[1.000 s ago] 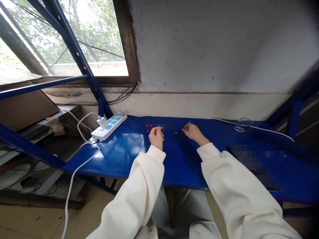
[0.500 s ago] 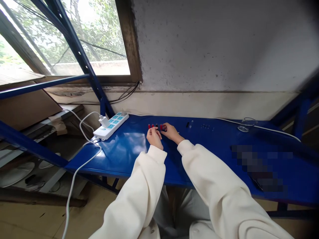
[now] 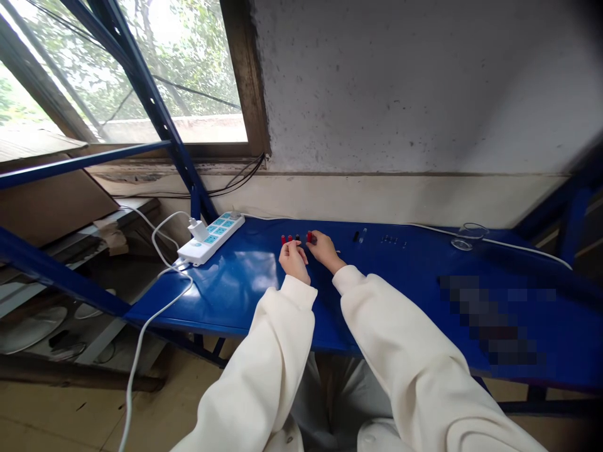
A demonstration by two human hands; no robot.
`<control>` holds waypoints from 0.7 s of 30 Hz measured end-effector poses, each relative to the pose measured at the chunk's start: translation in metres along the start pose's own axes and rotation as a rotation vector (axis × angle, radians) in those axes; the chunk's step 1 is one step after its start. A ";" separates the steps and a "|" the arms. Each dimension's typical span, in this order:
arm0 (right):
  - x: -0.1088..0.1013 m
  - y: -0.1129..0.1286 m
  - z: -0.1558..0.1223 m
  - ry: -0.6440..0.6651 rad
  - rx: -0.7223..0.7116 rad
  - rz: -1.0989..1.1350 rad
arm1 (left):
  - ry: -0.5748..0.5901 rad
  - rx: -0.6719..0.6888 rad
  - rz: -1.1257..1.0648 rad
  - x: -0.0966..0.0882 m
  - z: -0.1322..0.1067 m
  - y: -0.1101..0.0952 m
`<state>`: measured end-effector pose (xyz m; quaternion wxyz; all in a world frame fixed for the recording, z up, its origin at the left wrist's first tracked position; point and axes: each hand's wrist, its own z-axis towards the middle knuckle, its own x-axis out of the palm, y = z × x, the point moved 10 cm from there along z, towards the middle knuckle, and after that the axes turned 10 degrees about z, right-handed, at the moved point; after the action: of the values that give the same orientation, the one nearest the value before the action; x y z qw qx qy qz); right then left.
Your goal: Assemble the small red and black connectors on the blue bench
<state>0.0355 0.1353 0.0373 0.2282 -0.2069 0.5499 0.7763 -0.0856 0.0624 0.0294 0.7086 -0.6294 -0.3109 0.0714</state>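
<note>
My right hand pinches a small red cylinder upright between thumb and fingers, just above or at the blue tabletop. Close beside it, my left hand has its fingers drawn together; what lies between them, if anything, is hidden. Two small red cylinders and a small black cylinder stand in a row just past the left fingertips, their lower parts partly covered. Farther right lie another black piece and a clear tubular piece.
A white power strip with a plugged-in adapter sits at the table's left end. Several tiny clear parts lie right of my hands. A glass stands near the wall. A blurred dark patch covers the right side.
My right hand has shifted slightly right with the red cylinder, widening the gap to the black one. My left hand stays nearly in place.
</note>
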 end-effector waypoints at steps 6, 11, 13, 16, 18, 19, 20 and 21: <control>-0.047 0.011 -0.010 -0.149 -0.072 0.405 | 0.170 0.005 0.084 0.018 -0.003 0.003; -0.088 0.025 -0.045 -0.260 -0.215 0.400 | 0.454 0.025 0.145 0.047 -0.018 0.003; -0.097 0.028 -0.058 -0.303 -0.283 0.363 | 0.552 0.047 0.188 0.057 -0.025 0.004; -0.101 0.027 -0.070 -0.336 -0.339 0.323 | 0.656 0.052 0.236 0.065 -0.030 0.011; -0.099 0.026 -0.074 -0.335 -0.355 0.310 | 0.666 0.052 0.236 0.066 -0.029 0.014; -0.098 0.026 -0.074 -0.325 -0.355 0.303 | 0.658 0.055 0.231 0.065 -0.028 0.016; -0.096 0.027 -0.075 -0.313 -0.350 0.292 | 0.651 0.056 0.228 0.065 -0.026 0.017; -0.094 0.027 -0.075 -0.298 -0.339 0.279 | 0.648 0.058 0.226 0.064 -0.025 0.017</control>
<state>0.1012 0.0443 0.0886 0.1597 -0.0478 0.3957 0.9031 -0.0159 0.0761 0.0356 0.7758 -0.6293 0.0042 -0.0456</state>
